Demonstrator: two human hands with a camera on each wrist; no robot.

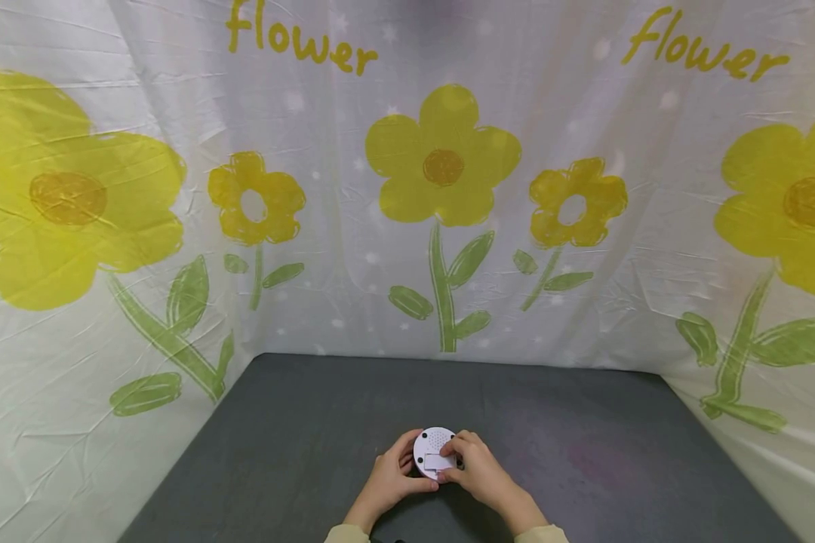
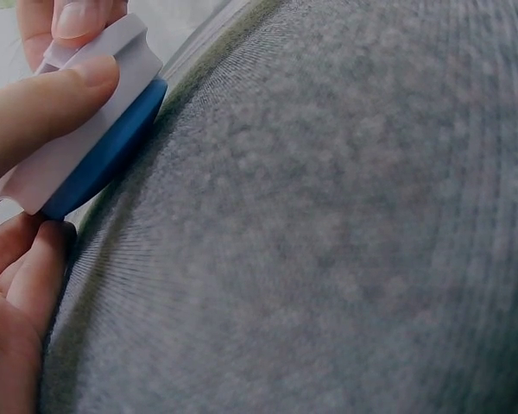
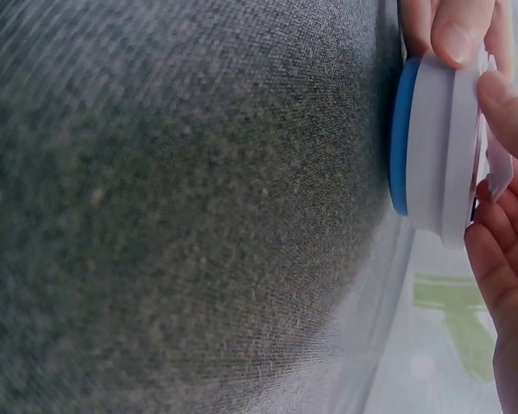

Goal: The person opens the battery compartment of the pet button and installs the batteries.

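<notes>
A small round white device (image 1: 438, 436) lies face down between the two hands, with speaker holes and dark feet on its upturned back. Its blue underside (image 2: 112, 155) faces the table. The left hand (image 1: 392, 473) grips the rim from the left, thumb near the front edge and fingers around the far side. From the right, the right hand (image 1: 481, 470) pinches a rectangular battery cover (image 1: 433, 461) on the back. In the right wrist view this white cover (image 3: 499, 164) stands tilted out from the device, between the thumb and fingers.
A dark grey table (image 1: 326, 407) extends around the hands. Behind and on both sides hangs a white curtain (image 1: 339, 302) printed with yellow flowers. A small dark object (image 1: 399, 541) shows at the bottom edge, between the forearms.
</notes>
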